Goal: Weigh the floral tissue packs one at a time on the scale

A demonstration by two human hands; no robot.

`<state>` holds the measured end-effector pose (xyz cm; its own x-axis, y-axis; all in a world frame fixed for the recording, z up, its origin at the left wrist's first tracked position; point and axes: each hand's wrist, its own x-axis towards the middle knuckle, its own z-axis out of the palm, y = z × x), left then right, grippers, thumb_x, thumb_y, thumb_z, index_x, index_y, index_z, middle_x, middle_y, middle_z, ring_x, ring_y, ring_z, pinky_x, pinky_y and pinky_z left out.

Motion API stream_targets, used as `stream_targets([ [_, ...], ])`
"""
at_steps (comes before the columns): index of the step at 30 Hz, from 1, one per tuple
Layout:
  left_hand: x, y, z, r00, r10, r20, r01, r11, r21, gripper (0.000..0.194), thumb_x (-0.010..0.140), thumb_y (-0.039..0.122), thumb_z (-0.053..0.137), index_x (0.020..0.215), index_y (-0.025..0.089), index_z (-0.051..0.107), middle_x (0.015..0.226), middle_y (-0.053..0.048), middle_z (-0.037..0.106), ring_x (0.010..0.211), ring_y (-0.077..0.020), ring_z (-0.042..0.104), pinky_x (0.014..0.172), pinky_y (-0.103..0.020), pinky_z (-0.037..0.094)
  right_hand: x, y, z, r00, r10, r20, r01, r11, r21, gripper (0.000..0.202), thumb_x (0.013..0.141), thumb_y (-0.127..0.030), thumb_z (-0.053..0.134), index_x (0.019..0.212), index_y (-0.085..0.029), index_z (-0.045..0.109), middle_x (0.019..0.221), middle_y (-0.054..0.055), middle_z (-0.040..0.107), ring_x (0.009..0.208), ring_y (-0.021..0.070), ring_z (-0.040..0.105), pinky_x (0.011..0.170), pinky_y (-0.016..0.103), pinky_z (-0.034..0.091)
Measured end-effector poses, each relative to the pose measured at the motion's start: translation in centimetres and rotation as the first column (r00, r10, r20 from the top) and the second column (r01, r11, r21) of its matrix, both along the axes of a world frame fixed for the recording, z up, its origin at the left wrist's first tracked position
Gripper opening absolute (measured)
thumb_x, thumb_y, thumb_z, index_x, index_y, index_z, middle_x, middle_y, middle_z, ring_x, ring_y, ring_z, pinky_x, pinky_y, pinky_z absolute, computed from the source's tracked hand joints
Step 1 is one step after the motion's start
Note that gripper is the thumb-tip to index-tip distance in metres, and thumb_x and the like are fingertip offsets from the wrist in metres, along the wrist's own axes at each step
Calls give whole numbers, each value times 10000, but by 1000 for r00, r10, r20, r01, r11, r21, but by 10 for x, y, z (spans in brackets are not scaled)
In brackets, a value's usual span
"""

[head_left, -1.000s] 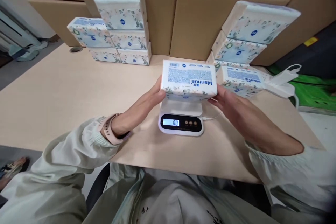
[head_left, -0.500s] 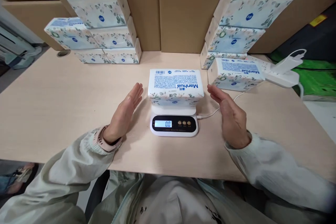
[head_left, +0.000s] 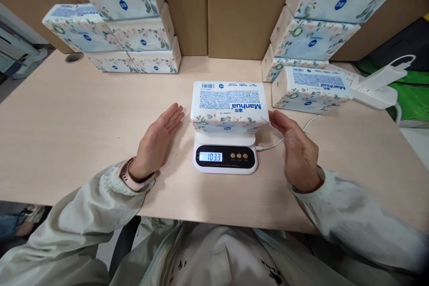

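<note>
A white tissue pack [head_left: 229, 103] with blue print and a floral border rests on a white digital scale [head_left: 225, 170], covering most of its platform. The lit display [head_left: 210, 157] reads about 103.3. My left hand [head_left: 157, 140] is open to the left of the pack, fingers stretched out, with a gap between them. On the other side, my right hand [head_left: 298, 149] is also open, its fingertips close to the pack's right end; whether they touch it I cannot tell. Neither hand holds anything.
Stacked tissue packs [head_left: 140, 35] stand at the back left, and another stack [head_left: 315, 38] at the back right. In front of that one lies a single tissue pack [head_left: 311, 91], beside a white power strip [head_left: 372, 91]. A white cable [head_left: 278, 145] runs from the scale. Cardboard boxes [head_left: 248, 13] line the back.
The scale's reading has gone from 0.0 to about 103.3. The view has shifted slightly closer and lower. Both hands stay open on either side of the pack.
</note>
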<state>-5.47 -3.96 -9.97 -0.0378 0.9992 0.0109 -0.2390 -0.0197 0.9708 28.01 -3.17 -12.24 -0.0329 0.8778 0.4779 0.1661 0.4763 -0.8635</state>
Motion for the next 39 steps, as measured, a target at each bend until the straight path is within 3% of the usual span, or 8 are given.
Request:
stream_targets([
  [8, 0, 2, 3, 997, 50, 64, -47, 997, -58, 409, 1053, 529, 615, 1279, 268, 834, 1497, -52, 731, 1517, -311, 598, 1390, -559, 331, 0, 0, -3, 999, -8, -31, 7, 999, -32, 384, 1132, -395, 553, 1477, -380, 721, 1510, -16, 742, 1413, 244, 706, 1256, 470, 580],
  [16, 2, 1, 11, 995, 47, 87, -40, 996, -80, 384, 1052, 501, 626, 1241, 251, 848, 1444, -50, 763, 1499, -301, 614, 1377, -528, 372, 0, 0, -1, 999, -33, -14, 32, 998, -61, 398, 1120, -438, 576, 1462, -319, 739, 1485, 31, 756, 1393, 282, 720, 1238, 515, 598],
  [21, 3, 1, 12, 994, 55, 92, -47, 995, -89, 377, 1044, 497, 631, 1209, 245, 857, 1417, -53, 777, 1490, -306, 622, 1379, -531, 369, -1, 0, -1, 1000, -12, -18, 11, 999, -30, 377, 1126, -409, 570, 1462, -365, 735, 1479, 0, 761, 1382, 254, 727, 1227, 478, 606],
  [29, 4, 2, 13, 993, 69, 94, -59, 993, -98, 363, 1042, 491, 629, 1161, 239, 862, 1393, -60, 788, 1484, -307, 627, 1369, -520, 387, -1, 0, -2, 1000, -11, -3, 11, 1000, -5, 382, 1133, -387, 560, 1469, -333, 735, 1465, 14, 771, 1355, 222, 738, 1203, 423, 604],
  [39, 1, 3, 13, 997, 63, 32, -60, 994, -93, 440, 1026, 558, 603, 1195, 233, 846, 1423, -84, 769, 1483, -334, 622, 1346, -532, 417, -1, -2, 2, 998, -42, 54, 45, 997, -58, 429, 1120, -503, 538, 1452, -323, 742, 1464, 52, 766, 1358, 298, 731, 1210, 554, 598],
])
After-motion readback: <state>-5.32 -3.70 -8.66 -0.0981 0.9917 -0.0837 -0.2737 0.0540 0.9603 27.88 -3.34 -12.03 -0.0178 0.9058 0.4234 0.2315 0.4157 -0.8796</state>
